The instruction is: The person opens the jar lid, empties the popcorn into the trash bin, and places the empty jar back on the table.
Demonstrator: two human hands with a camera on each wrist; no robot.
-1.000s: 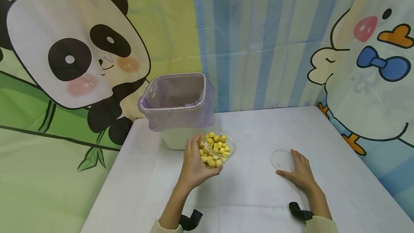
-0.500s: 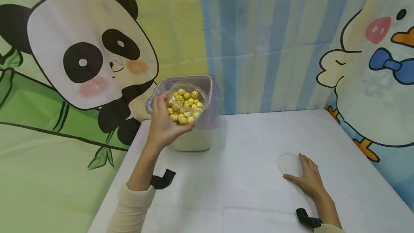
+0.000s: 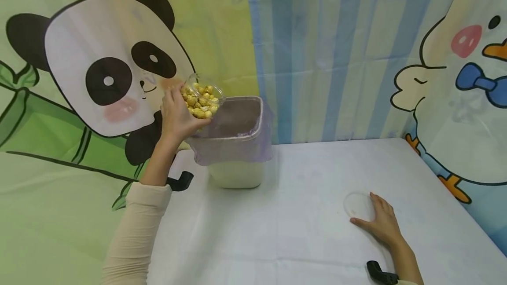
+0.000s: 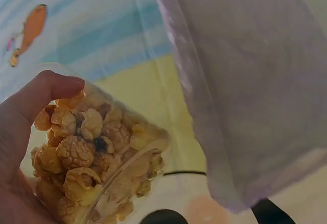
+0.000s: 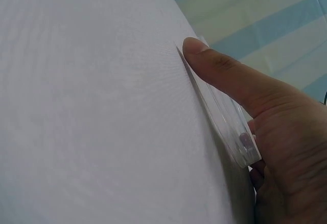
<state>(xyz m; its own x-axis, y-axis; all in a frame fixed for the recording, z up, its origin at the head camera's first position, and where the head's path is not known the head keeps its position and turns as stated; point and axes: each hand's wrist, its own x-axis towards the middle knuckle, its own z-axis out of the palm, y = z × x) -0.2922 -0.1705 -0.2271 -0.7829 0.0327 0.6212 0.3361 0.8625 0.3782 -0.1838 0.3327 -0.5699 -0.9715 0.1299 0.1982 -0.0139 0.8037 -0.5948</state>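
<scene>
In the head view my left hand grips a clear plastic tub of yellow popcorn at the upper left rim of the bin. The tub leans, its mouth toward the right. From the left wrist the thumb presses across the side of the tub, over clumped popcorn. My right hand is low on the table, thumb and fingers spread round the edge of a clear round lid. Seen from the right wrist, this lid sits between thumb and fingers, close to the white surface.
A pale bin lined with a purple bag stands at the back left of the white table. Behind it hangs a cloth backdrop with a cartoon panda and duck. Black camera mounts sit on both wrists.
My left hand has lifted the popcorn tub from in front of the bin, up and leftward to the bin's left rim. My right hand stays at the lid; the view has shifted slightly.
</scene>
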